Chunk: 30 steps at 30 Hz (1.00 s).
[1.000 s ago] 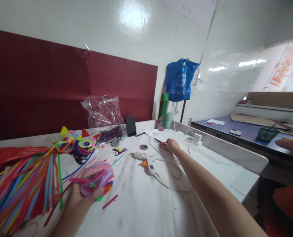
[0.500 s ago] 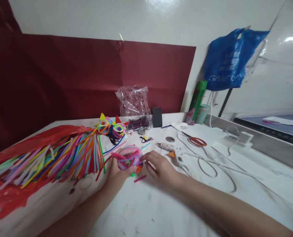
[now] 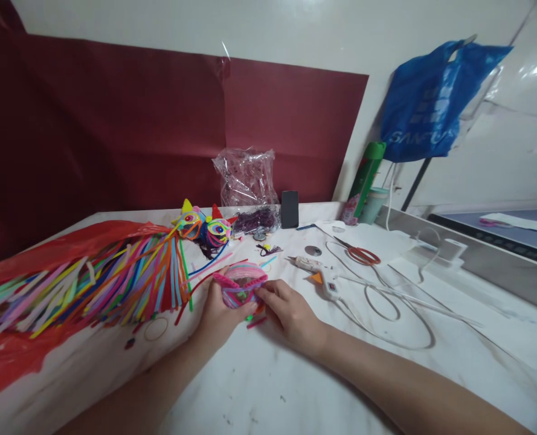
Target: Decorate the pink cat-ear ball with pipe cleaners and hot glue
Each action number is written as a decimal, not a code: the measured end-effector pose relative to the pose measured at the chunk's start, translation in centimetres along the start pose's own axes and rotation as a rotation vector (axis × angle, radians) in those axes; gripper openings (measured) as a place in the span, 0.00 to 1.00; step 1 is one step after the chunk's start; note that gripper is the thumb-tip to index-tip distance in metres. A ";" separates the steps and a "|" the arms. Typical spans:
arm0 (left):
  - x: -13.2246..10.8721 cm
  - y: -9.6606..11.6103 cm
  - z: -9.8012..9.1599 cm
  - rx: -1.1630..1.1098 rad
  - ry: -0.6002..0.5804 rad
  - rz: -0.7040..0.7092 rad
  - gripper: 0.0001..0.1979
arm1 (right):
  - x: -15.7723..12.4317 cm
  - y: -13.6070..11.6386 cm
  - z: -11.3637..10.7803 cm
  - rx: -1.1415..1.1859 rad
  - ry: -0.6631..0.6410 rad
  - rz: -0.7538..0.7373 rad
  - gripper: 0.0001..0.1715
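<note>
A round pink and purple pipe-cleaner craft head, with bright pink strips slanting across its front, is held low over the table. My left hand wraps its left side, thumb across the lower front. At its right side the fingers of my right hand are closed on its edge; my own fingers hide the exact contact. Green and orange bits show beneath it. A short pink pipe-cleaner piece lies just under it. Behind stand two finished-looking craft heads, one with yellow ears and one with red ears.
Many coloured pipe cleaners lie on a red plastic bag at left. To the right are a glue gun with its looping cord, and orange-handled scissors. A phone leans behind, near a green can.
The craft head has turned a little, so its pink strips now form a clearer V. My right fingers have come in against its right edge. The view has shifted slightly.
</note>
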State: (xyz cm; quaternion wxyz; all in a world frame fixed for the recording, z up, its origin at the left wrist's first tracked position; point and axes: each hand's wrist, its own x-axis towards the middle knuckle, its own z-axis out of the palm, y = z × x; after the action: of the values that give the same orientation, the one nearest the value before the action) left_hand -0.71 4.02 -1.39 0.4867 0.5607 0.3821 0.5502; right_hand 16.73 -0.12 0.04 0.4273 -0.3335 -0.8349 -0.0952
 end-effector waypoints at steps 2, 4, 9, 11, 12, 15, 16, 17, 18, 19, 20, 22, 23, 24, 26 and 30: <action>0.1 0.0 0.1 0.034 0.013 0.011 0.43 | 0.0 0.0 0.0 -0.059 -0.009 -0.026 0.19; 0.0 0.2 0.2 0.050 0.019 0.023 0.43 | -0.1 0.0 0.0 -0.087 -0.031 -0.027 0.19; -0.3 0.4 0.4 0.070 0.046 0.027 0.36 | -0.5 0.7 -0.1 -0.125 -0.062 -0.008 0.23; -0.5 0.4 0.4 0.108 0.069 0.021 0.34 | -0.7 1.1 0.0 -0.138 -0.051 0.001 0.25; -0.5 0.3 0.4 0.122 0.074 0.026 0.33 | -0.7 1.3 0.0 -0.139 -0.047 0.008 0.26; -0.4 0.2 0.2 0.135 0.071 0.047 0.31 | -0.8 1.3 0.1 -0.115 -0.042 0.032 0.26; -0.3 0.2 0.1 0.140 0.072 0.051 0.31 | -0.7 1.2 0.2 -0.106 -0.043 0.039 0.26; -0.2 0.2 0.1 0.147 0.073 0.052 0.30 | -0.7 1.0 0.2 -0.100 -0.047 0.047 0.25; -0.1 0.2 0.1 0.150 0.073 0.049 0.30 | -0.7 0.9 0.2 -0.093 -0.052 0.055 0.25; 0.0 0.2 0.0 0.146 0.073 0.042 0.30 | -0.6 0.8 0.2 -0.079 -0.058 0.066 0.25; 0.1 0.3 0.0 0.137 0.070 0.032 0.29 | -0.6 0.7 0.3 -0.052 -0.060 0.081 0.26; 0.2 0.5 -0.1 0.106 0.058 0.006 0.27 | -0.6 0.6 0.4 0.042 -0.033 0.125 0.28; 0.2 0.6 -0.1 0.092 0.052 -0.010 0.27 | -0.6 0.6 0.4 0.100 -0.005 0.153 0.29; 0.3 0.7 -0.1 0.084 0.044 -0.027 0.27 | -0.7 0.6 0.5 0.154 0.025 0.182 0.29; 0.3 1.0 -0.3 0.077 0.020 -0.064 0.28 | -0.8 0.7 0.5 0.231 0.065 0.232 0.29; 0.5 1.4 -0.6 0.086 -0.019 -0.096 0.31 | -0.9 0.8 0.4 0.263 0.059 0.240 0.29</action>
State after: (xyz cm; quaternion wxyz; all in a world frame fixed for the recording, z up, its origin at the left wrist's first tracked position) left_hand -1.45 4.27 0.03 0.4914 0.5674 0.4272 0.5041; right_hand 17.33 0.24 -1.05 0.4999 -0.3693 -0.7813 0.0566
